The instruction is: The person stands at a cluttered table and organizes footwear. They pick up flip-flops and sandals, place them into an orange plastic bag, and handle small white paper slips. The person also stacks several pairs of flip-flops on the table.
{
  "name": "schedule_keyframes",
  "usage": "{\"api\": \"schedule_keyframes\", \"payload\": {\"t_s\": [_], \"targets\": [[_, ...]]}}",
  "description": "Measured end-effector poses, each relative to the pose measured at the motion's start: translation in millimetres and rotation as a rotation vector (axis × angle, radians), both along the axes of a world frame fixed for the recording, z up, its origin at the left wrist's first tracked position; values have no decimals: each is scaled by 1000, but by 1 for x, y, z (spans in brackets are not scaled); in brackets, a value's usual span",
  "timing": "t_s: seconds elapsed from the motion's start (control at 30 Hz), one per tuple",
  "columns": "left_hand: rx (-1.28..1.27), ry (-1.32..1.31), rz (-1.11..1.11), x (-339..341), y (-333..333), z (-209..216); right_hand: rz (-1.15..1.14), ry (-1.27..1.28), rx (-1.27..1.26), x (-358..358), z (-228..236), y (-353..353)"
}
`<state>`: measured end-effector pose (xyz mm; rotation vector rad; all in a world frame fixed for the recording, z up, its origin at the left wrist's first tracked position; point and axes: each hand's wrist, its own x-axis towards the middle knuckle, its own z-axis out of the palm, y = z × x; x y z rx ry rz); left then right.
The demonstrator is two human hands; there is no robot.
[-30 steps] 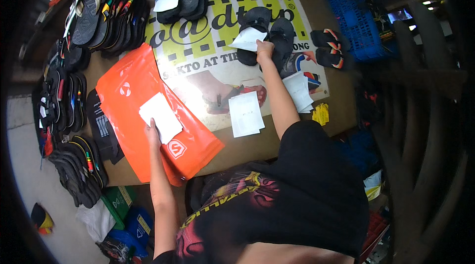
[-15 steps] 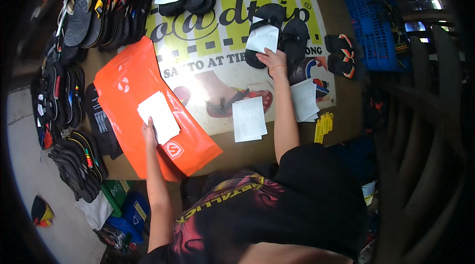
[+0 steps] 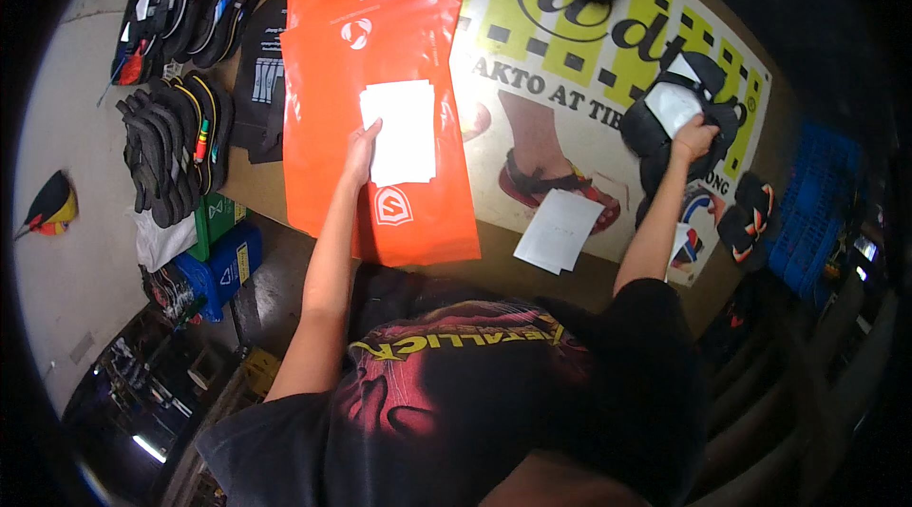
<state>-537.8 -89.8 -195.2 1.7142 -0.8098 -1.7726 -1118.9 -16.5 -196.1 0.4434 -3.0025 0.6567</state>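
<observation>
Worn on my head, a fisheye looks down: my shirt (image 3: pixel 456 379) fills six o'clock, near the lens, and the worktop (image 3: pixel 258 186) lies farther off toward twelve.

On the table (image 3: pixel 255 191), the bags (image 3: pixel 318 127) lie at left and the poster (image 3: pixel 492 153) lies at right.
The paper stack (image 3: pixel 404 134) is over the bags, with the left hand (image 3: pixel 362 151) at its left edge. Other papers (image 3: pixel 559 231) lie right of the bags, partly on the near edge of the poster. Farther right, the right hand (image 3: pixel 693 138) is at a slip (image 3: pixel 673 110) over the sandals (image 3: pixel 646 138). The crate (image 3: pixel 815 208) is farthest right; a sandal pile (image 3: pixel 157 151), left of the bags.
</observation>
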Motion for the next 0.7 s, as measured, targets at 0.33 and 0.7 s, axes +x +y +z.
{"api": "schedule_keyframes", "payload": {"t_s": [0.33, 0.7], "targets": [[56, 113, 62, -7, -5, 7, 493, 318, -581, 41, 169, -176], [17, -21, 12, -1, 11, -25, 545, 330, 240, 73, 64, -355]]}}
